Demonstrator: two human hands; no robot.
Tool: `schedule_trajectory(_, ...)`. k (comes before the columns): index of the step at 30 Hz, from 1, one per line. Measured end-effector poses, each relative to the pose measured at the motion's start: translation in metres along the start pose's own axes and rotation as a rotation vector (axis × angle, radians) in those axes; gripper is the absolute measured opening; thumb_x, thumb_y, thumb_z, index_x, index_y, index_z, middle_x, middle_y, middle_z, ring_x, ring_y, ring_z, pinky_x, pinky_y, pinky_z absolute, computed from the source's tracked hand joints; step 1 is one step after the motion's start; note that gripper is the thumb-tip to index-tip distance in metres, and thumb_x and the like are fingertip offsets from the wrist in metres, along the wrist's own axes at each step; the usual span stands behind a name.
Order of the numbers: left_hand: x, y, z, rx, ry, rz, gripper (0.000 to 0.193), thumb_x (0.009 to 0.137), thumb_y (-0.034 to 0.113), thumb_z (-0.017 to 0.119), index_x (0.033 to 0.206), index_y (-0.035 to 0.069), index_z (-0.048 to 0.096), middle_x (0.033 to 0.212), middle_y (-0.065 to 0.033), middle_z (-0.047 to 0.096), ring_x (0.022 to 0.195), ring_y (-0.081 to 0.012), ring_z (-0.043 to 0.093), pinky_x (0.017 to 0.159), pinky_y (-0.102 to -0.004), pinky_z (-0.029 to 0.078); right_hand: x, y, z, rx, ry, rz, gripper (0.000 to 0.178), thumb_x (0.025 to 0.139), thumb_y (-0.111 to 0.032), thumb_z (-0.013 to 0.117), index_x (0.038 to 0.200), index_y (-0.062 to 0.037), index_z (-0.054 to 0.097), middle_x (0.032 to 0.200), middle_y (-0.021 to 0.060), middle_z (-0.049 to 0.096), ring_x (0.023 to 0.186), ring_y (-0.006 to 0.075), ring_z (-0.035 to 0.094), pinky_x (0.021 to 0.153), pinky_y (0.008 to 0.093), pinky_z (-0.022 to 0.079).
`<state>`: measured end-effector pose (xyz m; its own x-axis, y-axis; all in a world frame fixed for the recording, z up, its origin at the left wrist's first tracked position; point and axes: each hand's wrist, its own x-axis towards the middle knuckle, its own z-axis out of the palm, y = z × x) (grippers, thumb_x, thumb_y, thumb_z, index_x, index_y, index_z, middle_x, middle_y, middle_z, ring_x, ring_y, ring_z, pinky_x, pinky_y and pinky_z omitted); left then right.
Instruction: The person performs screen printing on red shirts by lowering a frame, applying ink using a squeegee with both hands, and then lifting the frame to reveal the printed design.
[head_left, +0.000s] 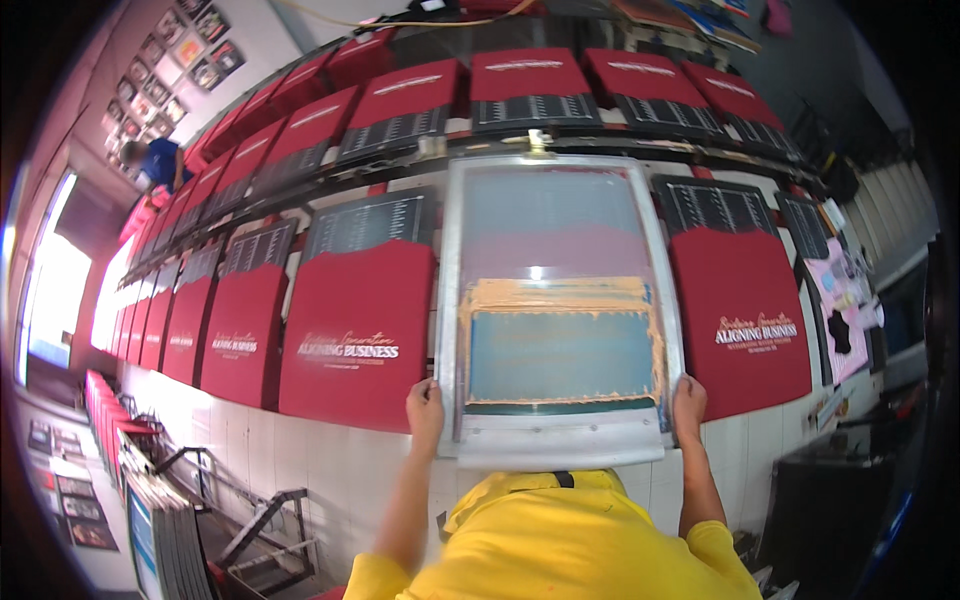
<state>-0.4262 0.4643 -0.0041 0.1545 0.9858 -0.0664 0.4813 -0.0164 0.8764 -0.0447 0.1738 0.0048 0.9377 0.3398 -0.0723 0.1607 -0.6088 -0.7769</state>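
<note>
Pinching silver screen frame (pixel 562 440) low on both side rails (pixel 449 300) with left grip (pixel 425 408) and right grip (pixel 689 405), positioned between two red shirts (pixel 360 295) carrying readable white block lettering (pixel 348 352) under gold script (pixel 346 338)

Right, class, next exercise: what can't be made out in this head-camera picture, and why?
All in the head view:
Whatever lies beneath the framed screen: its inked part hides it.
The wearer's legs: hidden by the yellow shirt.
Prints on the farthest red garments at left: too small.
Subjects of the wall pictures: too small.
</note>
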Motion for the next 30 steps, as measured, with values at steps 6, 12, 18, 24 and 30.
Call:
schedule_trajectory(6, -0.001, 0.022, -0.018, -0.014, -0.003, 0.007, 0.029, 0.096, 0.016, 0.056, 0.108, -0.007, 0.067, 0.095, -0.0182, 0.070, 0.086, -0.0220, 0.065, 0.079, -0.0336, 0.050, -0.008, 0.004, -0.004, -0.013, 0.074, -0.076, 0.036, 0.092, -0.022, 0.046, 0.093, 0.0094, 0.064, 0.074, 0.0153, 0.059, 0.072, 0.0224, 0.054, 0.072, 0.0372, 0.044)
schedule_trajectory(12, 0.034, -0.008, -0.083, -0.152, 0.025, 0.010, 0.027, 0.095, 0.015, 0.058, 0.107, -0.006, 0.067, 0.091, -0.0183, 0.069, 0.083, -0.0218, 0.065, 0.076, -0.0327, 0.050, -0.047, -0.046, 0.034, 0.031, 0.049, -0.077, 0.036, 0.091, -0.021, 0.046, 0.097, 0.0098, 0.064, 0.078, 0.0140, 0.061, 0.075, 0.0208, 0.055, 0.074, 0.0345, 0.045)
schedule_trajectory(18, 0.088, -0.074, -0.204, -0.100, 0.075, 0.027, 0.026, 0.094, 0.014, 0.057, 0.106, -0.007, 0.068, 0.093, -0.0190, 0.070, 0.088, -0.0243, 0.067, 0.080, -0.0335, 0.050, -0.131, -0.107, 0.140, 0.052, -0.013, -0.075, 0.030, 0.090, -0.020, 0.047, 0.080, 0.0058, 0.057, 0.067, 0.0127, 0.051, 0.065, 0.0213, 0.047, 0.065, 0.0387, 0.042)
schedule_trajectory(24, 0.144, -0.132, -0.297, 0.020, 0.142, 0.007, 0.028, 0.093, 0.017, 0.059, 0.104, -0.007, 0.069, 0.096, -0.0218, 0.071, 0.091, -0.0296, 0.069, 0.082, -0.0362, 0.051, -0.208, -0.181, 0.228, 0.087, -0.030, -0.092, 0.030, 0.089, -0.018, 0.047, 0.082, 0.0080, 0.060, 0.067, 0.0190, 0.056, 0.064, 0.0270, 0.054, 0.065, 0.0423, 0.043)
schedule_trajectory(30, 0.198, -0.171, -0.345, 0.083, 0.075, 0.027, 0.029, 0.092, 0.017, 0.058, 0.103, -0.007, 0.069, 0.094, -0.0249, 0.070, 0.089, -0.0337, 0.069, 0.081, -0.0383, 0.051, -0.238, -0.225, 0.274, 0.042, -0.037, -0.102, 0.030, 0.089, -0.018, 0.046, 0.083, 0.0081, 0.061, 0.071, 0.0247, 0.059, 0.067, 0.0351, 0.057, 0.068, 0.0443, 0.044)
